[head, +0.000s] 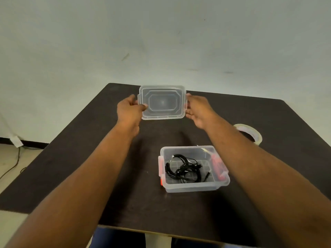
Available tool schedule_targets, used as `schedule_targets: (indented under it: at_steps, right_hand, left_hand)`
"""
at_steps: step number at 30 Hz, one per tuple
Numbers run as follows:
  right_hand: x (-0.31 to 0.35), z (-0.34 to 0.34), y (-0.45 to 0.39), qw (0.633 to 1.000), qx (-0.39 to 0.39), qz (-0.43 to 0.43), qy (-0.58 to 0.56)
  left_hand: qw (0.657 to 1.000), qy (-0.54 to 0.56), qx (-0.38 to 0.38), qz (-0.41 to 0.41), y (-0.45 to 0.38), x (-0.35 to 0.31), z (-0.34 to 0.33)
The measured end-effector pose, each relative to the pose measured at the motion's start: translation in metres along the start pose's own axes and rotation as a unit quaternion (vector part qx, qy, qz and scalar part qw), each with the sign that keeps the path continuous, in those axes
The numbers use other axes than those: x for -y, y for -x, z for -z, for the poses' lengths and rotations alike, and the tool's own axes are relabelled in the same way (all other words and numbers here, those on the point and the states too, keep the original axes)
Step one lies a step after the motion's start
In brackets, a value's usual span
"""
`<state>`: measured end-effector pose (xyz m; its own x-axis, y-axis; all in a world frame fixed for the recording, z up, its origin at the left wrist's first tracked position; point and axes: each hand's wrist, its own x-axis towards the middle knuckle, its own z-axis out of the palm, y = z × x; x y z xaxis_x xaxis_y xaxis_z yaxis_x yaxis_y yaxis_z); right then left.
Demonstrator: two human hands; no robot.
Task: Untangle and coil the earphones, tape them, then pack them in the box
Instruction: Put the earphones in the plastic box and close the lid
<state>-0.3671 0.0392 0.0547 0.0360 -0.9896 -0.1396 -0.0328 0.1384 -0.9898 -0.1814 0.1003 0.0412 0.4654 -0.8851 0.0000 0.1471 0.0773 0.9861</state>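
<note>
A clear plastic lid is held up over the far part of the dark table. My left hand grips its left edge, thumb on top. My right hand grips its right edge. Nearer to me, the clear box with red side clips stands open on the table, under my right forearm. Black earphones lie in a loose tangle on its floor, the plug at the right.
A roll of tape lies flat on the table at the right, partly behind my right forearm. A pale wall stands behind the table. Cables run along the floor at the left.
</note>
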Motion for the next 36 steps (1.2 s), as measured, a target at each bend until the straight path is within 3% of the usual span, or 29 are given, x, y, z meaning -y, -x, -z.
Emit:
schedule_targets:
  at_steps: [3, 7, 11, 15, 20, 25, 30, 33, 36]
  right_hand:
    - [0.005, 0.042, 0.044, 0.989, 0.045, 0.012, -0.139]
    - [-0.021, 0.092, 0.097, 0.972, 0.089, 0.008, -0.217]
    - [-0.051, 0.106, 0.133, 0.991, 0.024, 0.111, -0.072]
    - [-0.077, 0.11, 0.155, 0.979, 0.009, 0.193, 0.068]
    - [-0.09, 0.106, 0.16, 0.973, 0.013, 0.197, 0.122]
    - [-0.09, 0.102, 0.163, 0.984, 0.015, 0.164, 0.073]
    - [-0.081, 0.1, 0.167, 0.999, -0.014, 0.03, -0.035]
    - [-0.073, 0.105, 0.168, 0.999, 0.012, -0.043, -0.029]
    - [-0.07, 0.109, 0.168, 0.998, 0.014, -0.063, -0.002]
  left_hand:
    - [0.967, -0.09, 0.087, -0.223, 0.043, -0.002, 0.011]
    - [0.86, -0.224, 0.179, -0.423, 0.076, 0.003, 0.032]
    - [0.778, -0.305, 0.266, -0.481, 0.101, 0.012, 0.039]
    - [0.679, -0.397, 0.316, -0.53, 0.113, 0.016, 0.056]
    - [0.622, -0.47, 0.317, -0.539, 0.122, 0.008, 0.058]
    - [0.632, -0.472, 0.331, -0.517, 0.127, 0.017, 0.07]
    - [0.615, -0.463, 0.282, -0.573, 0.126, 0.035, 0.069]
    - [0.617, -0.424, 0.266, -0.608, 0.128, 0.048, 0.072]
    - [0.618, -0.427, 0.272, -0.601, 0.126, 0.051, 0.072]
